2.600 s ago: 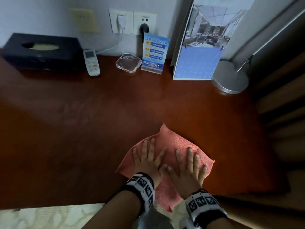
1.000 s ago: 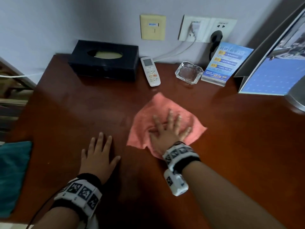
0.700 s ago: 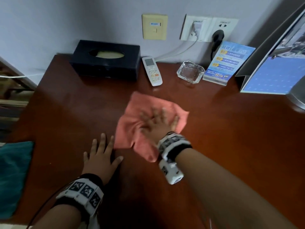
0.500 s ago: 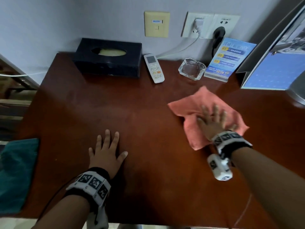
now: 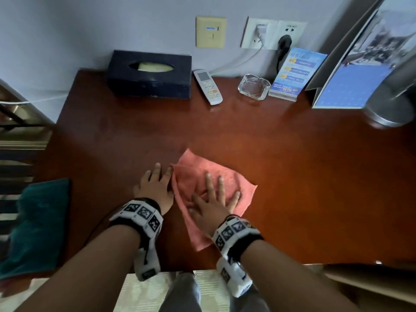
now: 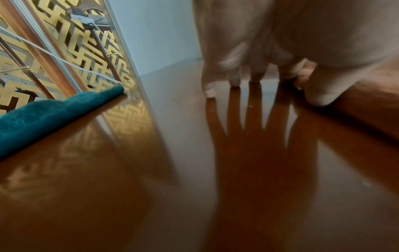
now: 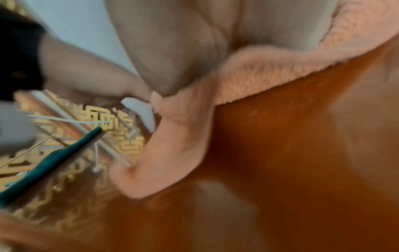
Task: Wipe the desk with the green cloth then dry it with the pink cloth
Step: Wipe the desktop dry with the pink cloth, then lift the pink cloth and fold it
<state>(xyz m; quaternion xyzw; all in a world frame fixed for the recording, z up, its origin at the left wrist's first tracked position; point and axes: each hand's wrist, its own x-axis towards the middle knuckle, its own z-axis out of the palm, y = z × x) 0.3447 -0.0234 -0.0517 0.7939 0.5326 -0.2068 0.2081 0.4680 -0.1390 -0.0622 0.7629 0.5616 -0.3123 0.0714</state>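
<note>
The pink cloth (image 5: 202,176) lies spread on the reddish-brown desk (image 5: 292,165), near its front edge. My right hand (image 5: 213,199) presses flat on the cloth with fingers spread; the right wrist view shows the palm on the pink cloth (image 7: 270,71). Just left of the cloth, my left hand (image 5: 155,185) lies flat on the bare wood, its fingers (image 6: 233,80) straight and touching the desk (image 6: 151,170). The green cloth (image 5: 38,224) is bunched at the desk's front left corner, also visible as the green cloth (image 6: 49,112) and the green cloth (image 7: 54,162).
Along the wall stand a dark tissue box (image 5: 149,75), a white remote (image 5: 208,86), a glass ashtray (image 5: 254,86), a blue leaflet stand (image 5: 292,75), a calendar (image 5: 351,86) and a lamp base (image 5: 387,106). A gold patterned screen (image 6: 64,56) borders the desk's left side.
My right hand has swept the pink cloth from the right rear of the desk back to the front middle, beside my left hand. The left hand has stayed flat on the wood.
</note>
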